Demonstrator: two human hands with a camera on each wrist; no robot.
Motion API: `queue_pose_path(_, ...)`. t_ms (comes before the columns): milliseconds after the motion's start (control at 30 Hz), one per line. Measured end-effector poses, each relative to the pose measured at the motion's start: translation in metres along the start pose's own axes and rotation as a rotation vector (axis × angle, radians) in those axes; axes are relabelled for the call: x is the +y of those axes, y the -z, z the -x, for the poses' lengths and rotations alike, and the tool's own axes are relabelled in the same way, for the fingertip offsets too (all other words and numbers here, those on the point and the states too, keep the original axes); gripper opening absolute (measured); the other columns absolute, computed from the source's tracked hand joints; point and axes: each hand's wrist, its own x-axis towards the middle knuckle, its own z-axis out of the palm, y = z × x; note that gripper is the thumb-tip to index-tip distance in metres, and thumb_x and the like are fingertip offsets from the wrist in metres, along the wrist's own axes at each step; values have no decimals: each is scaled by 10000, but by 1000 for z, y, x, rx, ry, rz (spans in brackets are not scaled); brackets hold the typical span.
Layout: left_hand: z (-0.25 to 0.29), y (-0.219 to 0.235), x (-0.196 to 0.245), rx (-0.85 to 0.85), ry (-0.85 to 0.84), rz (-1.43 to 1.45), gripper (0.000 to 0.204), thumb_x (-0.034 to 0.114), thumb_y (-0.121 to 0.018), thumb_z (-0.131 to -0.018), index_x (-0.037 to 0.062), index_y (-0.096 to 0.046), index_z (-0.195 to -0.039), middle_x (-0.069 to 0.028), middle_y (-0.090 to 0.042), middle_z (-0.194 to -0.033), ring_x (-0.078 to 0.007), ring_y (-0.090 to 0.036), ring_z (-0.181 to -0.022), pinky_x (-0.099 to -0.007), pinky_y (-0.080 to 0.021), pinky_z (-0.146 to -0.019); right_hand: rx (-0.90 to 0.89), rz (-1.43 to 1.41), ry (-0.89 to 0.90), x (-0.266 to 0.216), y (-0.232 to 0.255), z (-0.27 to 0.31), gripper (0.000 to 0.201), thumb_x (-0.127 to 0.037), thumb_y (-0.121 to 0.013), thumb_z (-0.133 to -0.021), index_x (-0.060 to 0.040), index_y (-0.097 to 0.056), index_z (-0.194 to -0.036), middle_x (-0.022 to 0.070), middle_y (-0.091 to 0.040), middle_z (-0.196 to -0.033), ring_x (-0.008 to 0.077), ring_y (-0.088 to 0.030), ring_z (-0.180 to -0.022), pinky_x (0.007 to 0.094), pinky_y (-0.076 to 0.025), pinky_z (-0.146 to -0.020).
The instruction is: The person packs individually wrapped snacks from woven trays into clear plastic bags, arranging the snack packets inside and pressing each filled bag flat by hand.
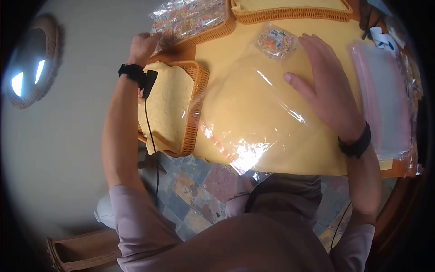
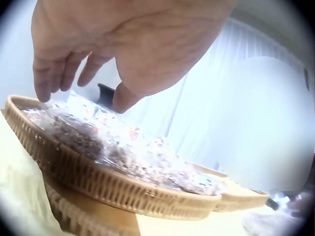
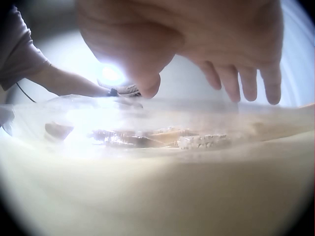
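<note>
A large clear plastic bag lies on the yellow cloth, with one small packet of mixed bits inside or under its far end; which, I cannot tell. My right hand hovers over or rests on the bag's right side, fingers spread, beside the packet. My left hand reaches to the left end of a wicker basket filled with similar packets. In the left wrist view the fingers of the left hand hang down over the packets, nothing seen between them and the thumb.
A cloth-lined wicker basket stands at the table's left edge, another at the back. To the right lies a stack of flat clear bags with pink edges. A round mirror hangs on the left wall; a black cable runs from the left wrist.
</note>
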Motion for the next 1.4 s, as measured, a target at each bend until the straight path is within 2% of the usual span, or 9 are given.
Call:
queue_pose_path(200,-25,-20,-3,103,232,-56,601,468,-784,-844,-107,-734,-1011,-122,-747,-892,-248,-689,-855,-367,-526,-787,-7,-3,-45,-4,5,-2,572,-249,-724,-921,45,-517,-1366,223,-556,-1387,389,-484,-1350,473,-390,-1129)
queue_pose_path(300,-36,-23,-12,-113,168,19,680,439,-817,-824,-154,-683,-1130,-164,-758,-1009,-277,-711,-910,-389,-543,-850,-14,-4,-48,-4,4,-2,570,-248,-724,-919,43,-525,-1367,220,-560,-1386,381,-487,-1350,470,-392,-1127)
queue_pose_path(367,-34,-28,-15,97,102,120,426,328,-827,-843,-47,-747,-1027,-102,-745,-901,-185,-695,-851,-341,-535,-743,-10,-2,-44,-3,3,-2,562,-245,-724,-918,45,-532,-1360,221,-562,-1383,382,-489,-1346,470,-394,-1124)
queue_pose_path(633,22,18,13,226,113,518,335,144,-757,-921,-96,-683,-1143,-124,-728,-1088,-171,-711,-955,-277,-580,-827,10,-7,7,1,-1,0,493,-219,-737,-904,47,-585,-1291,224,-586,-1354,398,-522,-1307,470,-427,-1095)
queue_pose_path(933,216,78,38,-416,36,550,444,115,-737,-938,-23,-623,-1345,-84,-730,-1153,-157,-688,-1035,-278,-533,-944,53,3,95,10,-7,3,449,-238,-716,-921,56,-605,-1241,232,-616,-1307,365,-577,-1258,482,-461,-1052)
queue_pose_path(1033,263,48,61,-585,165,587,499,86,-789,-864,-3,-639,-1331,-77,-717,-1205,-159,-674,-1093,-289,-520,-989,-66,1,26,3,1,-1,438,-171,-727,-923,23,-597,-1294,160,-596,-1415,345,-536,-1350,404,-398,-1146)
queue_pose_path(1100,281,21,73,-675,241,628,488,128,-774,-924,5,-604,-1364,-95,-707,-1228,-151,-660,-1117,-280,-512,-990,-5,135,69,-18,11,-4,367,-186,-718,-902,54,-640,-1167,217,-646,-1253,364,-599,-1179,432,-482,-1038)
queue_pose_path(1200,292,-23,78,-498,49,550,409,126,-700,-986,-8,-575,-1353,-68,-689,-1177,-122,-638,-1056,-278,-507,-950,-52,11,-53,-26,20,-7,408,-160,-748,-843,68,-636,-1162,291,-604,-1275,450,-530,-1245,472,-430,-1096)
queue_pose_path(1400,265,-59,96,-324,-83,619,532,133,-628,-1031,4,-449,-1516,-41,-640,-1093,-90,-593,-989,-259,-490,-891,-23,28,42,0,13,-5,373,-153,-744,-849,60,-646,-1140,278,-618,-1259,436,-554,-1216,465,-448,-1071)
